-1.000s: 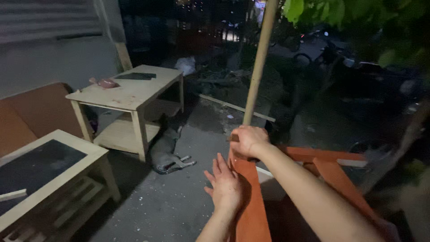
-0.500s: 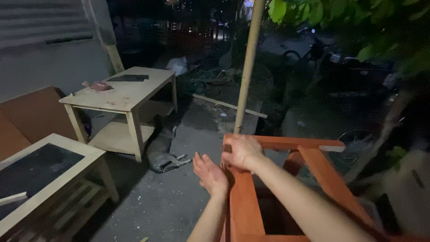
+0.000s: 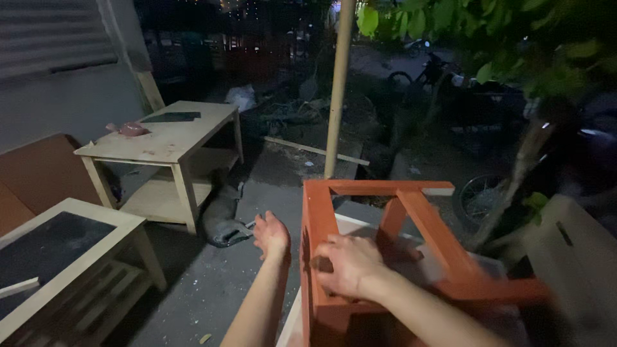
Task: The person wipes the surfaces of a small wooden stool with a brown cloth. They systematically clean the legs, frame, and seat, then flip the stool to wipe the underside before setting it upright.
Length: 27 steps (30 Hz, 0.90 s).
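I observed the left hand (image 3: 271, 235) raised, palm open, fingers (image 3: 262, 222) spread and gripping nothing. The right hand (image 3: 347, 265) lay palm-down, fingers (image 3: 324, 266) curled leftward. Both forearms extended forward from the lower edge.

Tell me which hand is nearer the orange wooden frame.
Right. The right hand rests on the orange wooden frame, fingers over its near upright. The left hand is open just beside its left edge, apparently not touching.
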{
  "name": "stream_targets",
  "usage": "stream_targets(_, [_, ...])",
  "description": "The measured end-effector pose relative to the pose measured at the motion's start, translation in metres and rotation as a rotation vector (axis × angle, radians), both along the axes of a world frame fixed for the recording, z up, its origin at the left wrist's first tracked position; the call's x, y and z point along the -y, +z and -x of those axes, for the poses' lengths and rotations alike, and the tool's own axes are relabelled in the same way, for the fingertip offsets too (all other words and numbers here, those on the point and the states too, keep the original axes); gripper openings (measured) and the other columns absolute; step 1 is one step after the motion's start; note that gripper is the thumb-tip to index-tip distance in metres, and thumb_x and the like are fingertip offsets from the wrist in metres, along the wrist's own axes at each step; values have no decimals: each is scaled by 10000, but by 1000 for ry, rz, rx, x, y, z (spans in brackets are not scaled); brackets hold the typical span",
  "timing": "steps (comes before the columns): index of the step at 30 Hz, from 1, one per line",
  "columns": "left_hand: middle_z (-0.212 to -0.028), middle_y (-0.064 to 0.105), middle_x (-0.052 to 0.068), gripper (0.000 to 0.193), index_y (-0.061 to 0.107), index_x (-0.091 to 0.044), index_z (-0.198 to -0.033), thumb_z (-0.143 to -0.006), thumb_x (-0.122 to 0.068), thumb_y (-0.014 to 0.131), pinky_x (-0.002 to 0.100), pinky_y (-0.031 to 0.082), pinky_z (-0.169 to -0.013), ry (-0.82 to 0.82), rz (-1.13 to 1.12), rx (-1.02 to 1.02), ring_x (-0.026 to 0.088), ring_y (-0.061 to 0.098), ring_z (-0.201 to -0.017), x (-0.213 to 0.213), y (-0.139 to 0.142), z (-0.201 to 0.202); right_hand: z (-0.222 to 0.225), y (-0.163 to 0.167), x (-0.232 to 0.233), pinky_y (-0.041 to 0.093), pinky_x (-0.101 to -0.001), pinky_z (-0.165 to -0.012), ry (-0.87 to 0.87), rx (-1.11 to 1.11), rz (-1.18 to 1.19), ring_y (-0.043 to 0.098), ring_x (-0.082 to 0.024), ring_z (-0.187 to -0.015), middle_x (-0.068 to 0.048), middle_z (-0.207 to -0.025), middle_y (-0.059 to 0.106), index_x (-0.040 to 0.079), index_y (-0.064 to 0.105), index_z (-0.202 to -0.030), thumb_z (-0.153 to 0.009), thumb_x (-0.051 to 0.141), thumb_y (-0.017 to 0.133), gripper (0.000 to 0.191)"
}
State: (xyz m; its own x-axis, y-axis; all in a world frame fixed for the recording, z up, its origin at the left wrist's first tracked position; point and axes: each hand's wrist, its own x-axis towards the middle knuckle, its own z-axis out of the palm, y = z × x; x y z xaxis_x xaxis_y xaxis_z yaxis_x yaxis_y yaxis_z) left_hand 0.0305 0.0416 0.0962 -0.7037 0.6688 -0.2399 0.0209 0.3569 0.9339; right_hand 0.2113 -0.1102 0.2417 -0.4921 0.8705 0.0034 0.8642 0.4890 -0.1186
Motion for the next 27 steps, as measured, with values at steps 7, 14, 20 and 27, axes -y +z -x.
stream_targets(7, [-1649, 352, 83, 660, 356, -245, -1587, -997, -539, 331, 708, 246, -1159, -62, -38, -27, 395, 309, -1505, 16, 22, -14, -12, -3, 39, 523, -536, -926, 76, -36, -2, 659, -344, -1076, -55, -1127, 667, 270, 767, -1014, -784, 489, 728, 321])
stream_targets(14, [-1618, 418, 153, 646, 422, -126, -1562, -1038, -500, 359, 533, 349, -1188, -96, -322, 250, 404, 400, -1468, -3, -1, -13, 3, -12, 1, 488, -522, -975, 100, -61, 24, 606, -358, -1167, -86, -1194, 638, 237, 741, -1087, -780, 457, 722, 379])
stream_targets(20, [-1662, 334, 86, 693, 317, -125, -1597, -1029, -520, 346, 499, 293, -1207, -153, -385, 711, 314, 330, -1510, -25, -35, -3, 29, -21, -72, 502, -539, -960, 19, -20, 11, 616, -362, -1169, -117, -1269, 613, 220, 704, -1188, -815, 424, 671, 426])
stream_targets(27, [-1666, 318, 108, 724, 316, -99, -1584, -1030, -565, 329, 463, 238, -1229, -181, -389, 527, 313, 287, -1528, -38, -36, -6, 46, -51, -179, 495, -538, -980, 21, -102, -216, 574, -398, -1208, -122, -1390, 554, 190, 681, -1218, -804, 415, 721, 473])
